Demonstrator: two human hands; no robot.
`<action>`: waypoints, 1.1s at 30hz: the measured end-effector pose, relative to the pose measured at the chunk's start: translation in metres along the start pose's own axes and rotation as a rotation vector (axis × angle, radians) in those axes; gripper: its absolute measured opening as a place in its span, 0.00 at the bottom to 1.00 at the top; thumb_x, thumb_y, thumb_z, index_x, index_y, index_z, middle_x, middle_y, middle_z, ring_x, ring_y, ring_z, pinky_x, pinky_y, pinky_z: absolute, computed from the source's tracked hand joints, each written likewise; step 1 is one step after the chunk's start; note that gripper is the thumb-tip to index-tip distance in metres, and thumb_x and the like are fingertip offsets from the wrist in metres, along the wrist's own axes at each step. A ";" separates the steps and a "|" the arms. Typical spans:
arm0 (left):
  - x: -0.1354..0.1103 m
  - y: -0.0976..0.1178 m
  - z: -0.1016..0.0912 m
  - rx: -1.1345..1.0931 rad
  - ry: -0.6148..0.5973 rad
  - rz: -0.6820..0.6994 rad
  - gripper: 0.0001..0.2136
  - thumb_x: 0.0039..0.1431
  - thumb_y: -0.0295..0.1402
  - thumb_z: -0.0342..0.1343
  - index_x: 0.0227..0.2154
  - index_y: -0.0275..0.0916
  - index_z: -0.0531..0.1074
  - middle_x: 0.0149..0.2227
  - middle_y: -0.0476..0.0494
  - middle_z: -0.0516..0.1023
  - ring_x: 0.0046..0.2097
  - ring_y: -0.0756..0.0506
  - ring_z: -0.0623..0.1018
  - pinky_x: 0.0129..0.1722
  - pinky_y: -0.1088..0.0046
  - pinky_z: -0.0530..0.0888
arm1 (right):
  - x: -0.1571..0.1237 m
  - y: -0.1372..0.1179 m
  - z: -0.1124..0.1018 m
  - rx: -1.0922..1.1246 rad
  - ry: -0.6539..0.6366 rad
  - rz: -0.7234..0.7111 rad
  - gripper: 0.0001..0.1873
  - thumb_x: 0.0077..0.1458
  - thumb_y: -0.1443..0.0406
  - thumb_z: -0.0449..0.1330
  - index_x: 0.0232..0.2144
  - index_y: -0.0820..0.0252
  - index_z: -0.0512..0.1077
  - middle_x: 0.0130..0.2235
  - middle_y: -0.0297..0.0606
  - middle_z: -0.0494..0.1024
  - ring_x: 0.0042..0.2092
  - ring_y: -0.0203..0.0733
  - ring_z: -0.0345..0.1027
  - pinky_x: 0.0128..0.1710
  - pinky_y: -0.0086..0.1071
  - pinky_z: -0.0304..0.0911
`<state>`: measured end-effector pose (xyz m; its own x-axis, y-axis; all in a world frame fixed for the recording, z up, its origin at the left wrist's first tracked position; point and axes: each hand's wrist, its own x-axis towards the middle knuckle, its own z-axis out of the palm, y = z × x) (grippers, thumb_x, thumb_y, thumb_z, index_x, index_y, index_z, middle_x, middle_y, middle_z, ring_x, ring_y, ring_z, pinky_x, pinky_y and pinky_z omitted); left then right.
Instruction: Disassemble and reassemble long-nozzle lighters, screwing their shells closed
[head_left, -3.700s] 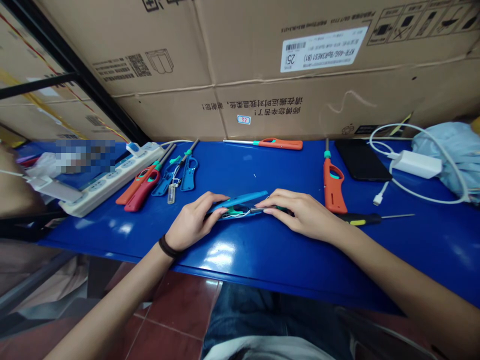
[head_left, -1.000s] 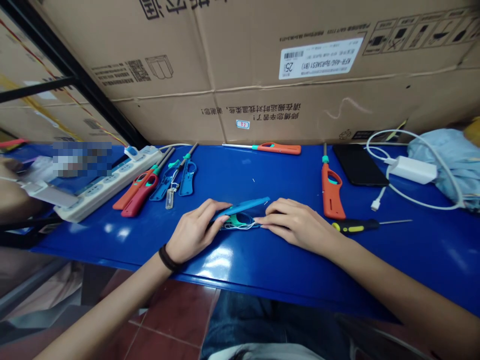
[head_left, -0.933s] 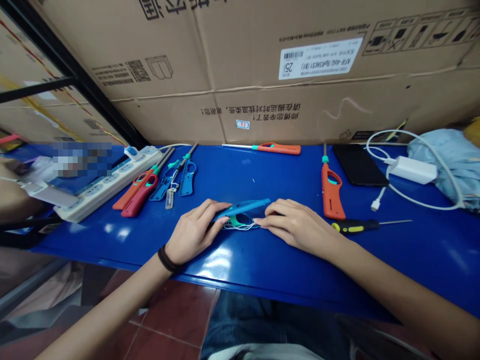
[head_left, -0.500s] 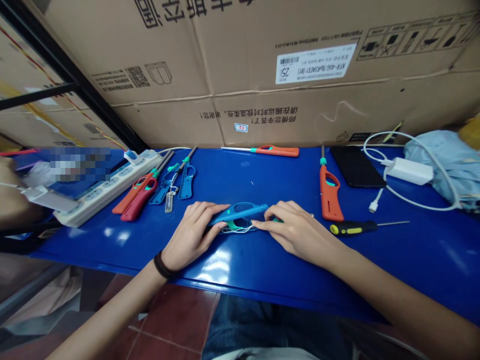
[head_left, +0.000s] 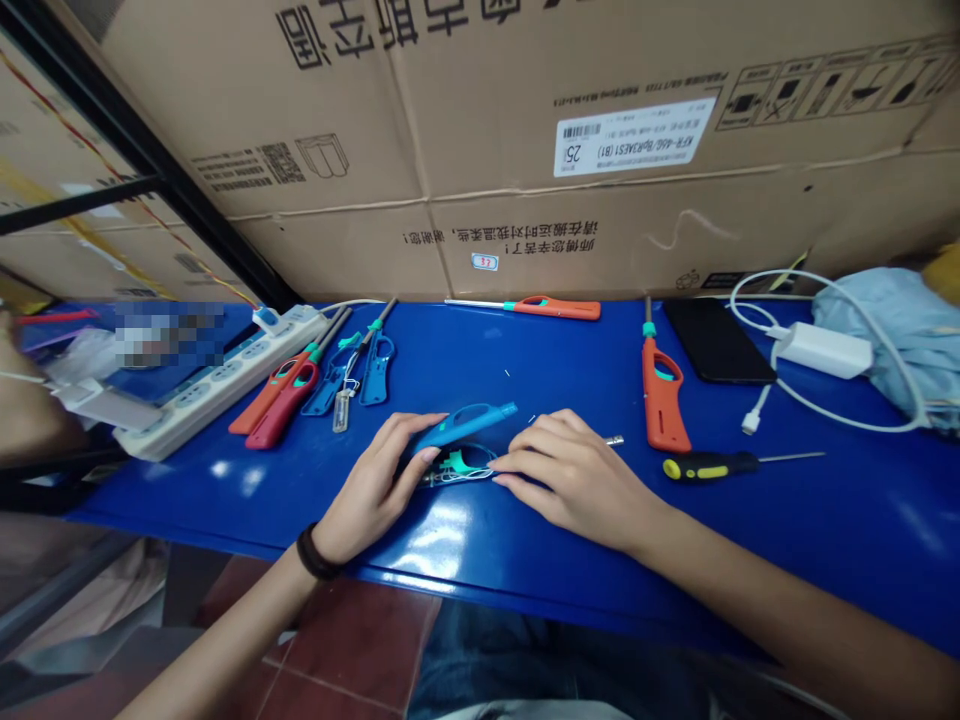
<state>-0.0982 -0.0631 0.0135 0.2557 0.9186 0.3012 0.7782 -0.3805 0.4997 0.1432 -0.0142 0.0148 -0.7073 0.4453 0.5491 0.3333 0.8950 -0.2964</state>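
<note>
Blue plastic lighter body, in two halves, between the hands near the front edge of the surface (head_left: 675,560). Left hand (head_left: 367,500): grip closed, thumb and fingers holding the upper half (head_left: 466,428) tilted over the lower half (head_left: 481,451). Right hand (head_left: 585,475): grip closed over the lower half's front; exact fingertip contact hidden. A metal tube end (head_left: 614,441) shows beyond it.

Step, judged: adjusting the insides with the casing parted; green trigger (head_left: 456,463) and white wires (head_left: 471,476) are exposed. Next move seems to call for keeping the wires inside the rim and the upper half steady.

Writing, all inverted on the carton (head_left: 360,260) except the sticker: white label (head_left: 634,137) reads "KFR-46G/BpR3AES1 (B1)" and "25"; large characters above include 空调, others cropped; printed lines include 师傅您辛苦了 and 谢谢您. Small sticker (head_left: 485,262): red handwritten number, second digit uncertain. No brand legible on the lighter.
</note>
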 end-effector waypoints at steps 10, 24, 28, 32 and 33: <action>0.001 -0.001 0.001 -0.058 -0.041 -0.013 0.13 0.66 0.34 0.44 0.52 0.41 0.63 0.48 0.42 0.70 0.50 0.44 0.71 0.51 0.65 0.68 | 0.013 -0.004 0.012 -0.073 -0.024 -0.090 0.11 0.60 0.69 0.53 0.32 0.63 0.75 0.32 0.38 0.77 0.37 0.39 0.67 0.40 0.35 0.56; 0.001 -0.001 0.000 -0.082 -0.011 -0.018 0.13 0.66 0.34 0.44 0.52 0.41 0.63 0.48 0.42 0.70 0.50 0.45 0.71 0.50 0.65 0.68 | 0.015 -0.009 0.012 -0.028 0.017 -0.079 0.10 0.60 0.68 0.53 0.32 0.62 0.74 0.32 0.37 0.77 0.36 0.38 0.67 0.37 0.34 0.57; -0.003 -0.002 -0.004 -0.048 0.019 0.006 0.14 0.66 0.33 0.46 0.53 0.42 0.62 0.49 0.42 0.69 0.51 0.44 0.70 0.51 0.64 0.67 | 0.014 -0.007 -0.004 -0.005 0.203 -0.011 0.09 0.56 0.68 0.56 0.24 0.61 0.68 0.26 0.34 0.73 0.30 0.36 0.64 0.33 0.34 0.56; -0.014 -0.001 -0.007 0.089 0.023 0.041 0.16 0.64 0.33 0.48 0.54 0.44 0.61 0.49 0.41 0.68 0.52 0.42 0.68 0.52 0.62 0.66 | 0.012 0.005 -0.023 0.005 0.307 0.232 0.12 0.58 0.67 0.55 0.22 0.58 0.62 0.24 0.33 0.67 0.28 0.36 0.60 0.33 0.33 0.57; -0.016 0.001 -0.007 0.116 0.021 0.043 0.16 0.64 0.33 0.48 0.55 0.44 0.61 0.49 0.41 0.68 0.52 0.42 0.68 0.52 0.62 0.66 | 0.011 0.008 -0.027 0.028 0.277 0.271 0.11 0.58 0.67 0.55 0.23 0.58 0.63 0.25 0.33 0.68 0.29 0.36 0.60 0.33 0.33 0.58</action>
<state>-0.1057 -0.0790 0.0142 0.2790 0.8990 0.3377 0.8285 -0.4031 0.3887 0.1552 -0.0012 0.0391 -0.3992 0.6592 0.6372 0.4652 0.7445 -0.4788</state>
